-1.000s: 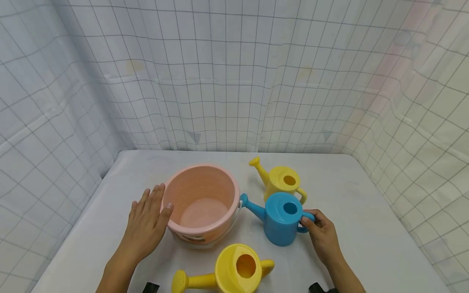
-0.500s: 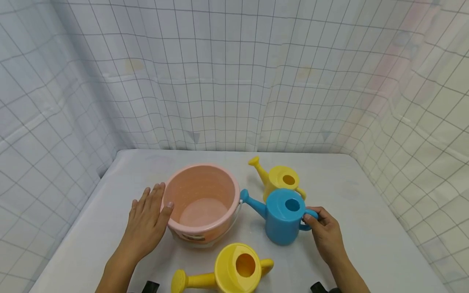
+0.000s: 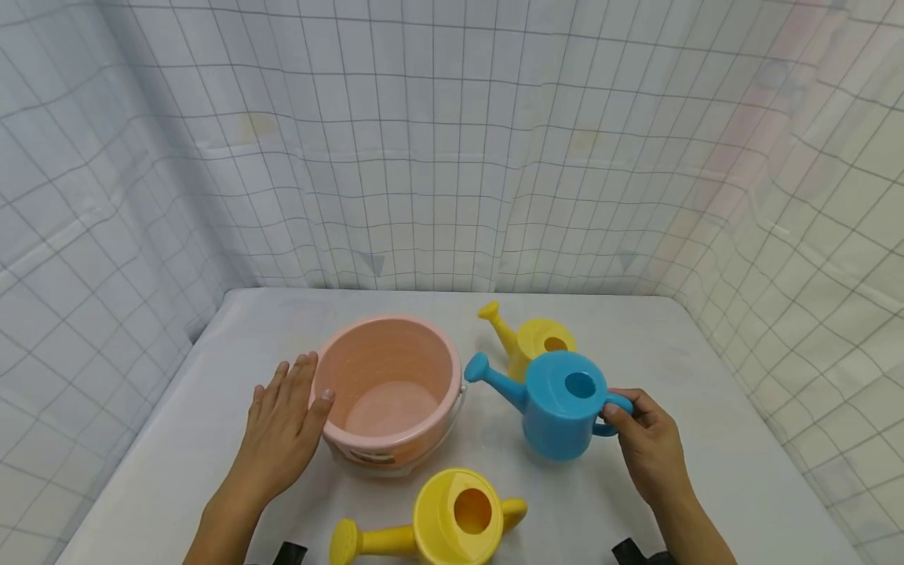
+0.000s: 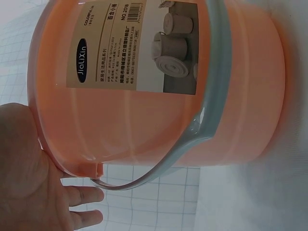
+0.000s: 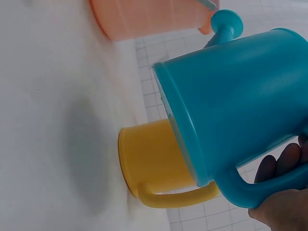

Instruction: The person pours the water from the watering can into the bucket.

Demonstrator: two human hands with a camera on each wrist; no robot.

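My right hand [image 3: 648, 439] grips the handle of a blue watering can [image 3: 565, 404]. In the right wrist view the blue can [image 5: 236, 96] hangs above the table, its shadow below. Its spout points left, toward the pink bucket [image 3: 395, 439]. My left hand [image 3: 282, 431] rests with fairly straight fingers on the bucket's left rim, thumb over the edge. The left wrist view has the bucket's paper label [image 4: 115, 45] and pale bail handle [image 4: 219, 72]. Behind the blue can stands a yellow watering can [image 3: 540, 337], partly hidden by it.
Another yellow watering can [image 3: 452, 518] stands at the front of the white table [image 3: 650, 337], spout pointing left. Grid-patterned curtains [image 3: 452, 157] enclose the table at the back and both sides.
My right hand has raised the blue watering can and shifted it right, its spout drawing slightly away from the bucket. My left hand and the bucket have stayed put.
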